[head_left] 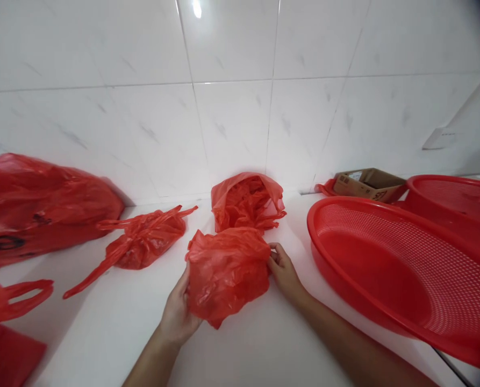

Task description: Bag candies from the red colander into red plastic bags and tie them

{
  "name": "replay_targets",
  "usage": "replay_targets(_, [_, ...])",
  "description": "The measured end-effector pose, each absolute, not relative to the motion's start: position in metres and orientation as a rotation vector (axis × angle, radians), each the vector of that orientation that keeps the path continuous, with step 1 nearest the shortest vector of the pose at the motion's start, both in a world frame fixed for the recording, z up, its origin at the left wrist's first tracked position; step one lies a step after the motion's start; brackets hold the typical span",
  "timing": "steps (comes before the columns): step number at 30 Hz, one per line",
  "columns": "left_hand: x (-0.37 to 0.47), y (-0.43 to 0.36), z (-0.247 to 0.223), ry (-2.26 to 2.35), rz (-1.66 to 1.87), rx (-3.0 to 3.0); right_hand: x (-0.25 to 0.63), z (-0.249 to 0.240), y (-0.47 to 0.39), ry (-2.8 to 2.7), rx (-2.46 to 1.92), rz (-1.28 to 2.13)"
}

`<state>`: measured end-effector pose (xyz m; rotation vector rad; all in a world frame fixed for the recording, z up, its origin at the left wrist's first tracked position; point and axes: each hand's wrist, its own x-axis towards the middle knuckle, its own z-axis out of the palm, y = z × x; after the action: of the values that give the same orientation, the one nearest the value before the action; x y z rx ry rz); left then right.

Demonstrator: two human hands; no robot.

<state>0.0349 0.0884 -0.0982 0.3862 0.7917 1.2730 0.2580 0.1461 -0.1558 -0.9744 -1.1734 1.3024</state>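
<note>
A crumpled red plastic bag (pixel 229 277) is held up between my two hands, above the white surface. My left hand (pixel 181 312) grips its left side, with most fingers hidden behind the plastic. At its upper right edge, my right hand (pixel 282 269) pinches the bag with fingers curled. Just behind it lies another red bag (pixel 226 199) with its mouth towards me and more crumpled red plastic (pixel 248 201) inside. To the left rests a knotted red bag (pixel 147 239), its handles stretched outward.
A big red bag (pixel 42 204) lies against the tiled wall at left, and red plastic with a loop handle (pixel 16 301) sits nearer. A red perforated basket (pixel 377 269) stands at right, with a second basket (pixel 457 204) and a cardboard box (pixel 360 188) behind.
</note>
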Motion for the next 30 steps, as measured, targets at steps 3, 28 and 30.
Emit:
replay_targets(3, [0.037, 0.088, -0.102, 0.788, 1.267, 0.413, 0.259, -0.158, 0.145, -1.187, -0.960, 1.311])
replay_targets(28, [0.043, 0.100, -0.103, 0.713, 1.402, 0.606, 0.263, -0.179, 0.158, -1.377, -0.979, 1.117])
replay_targets(30, [0.045, 0.101, -0.108, 0.674, 1.412, 0.665, 0.264, -0.179, 0.160, -1.386, -0.982, 1.113])
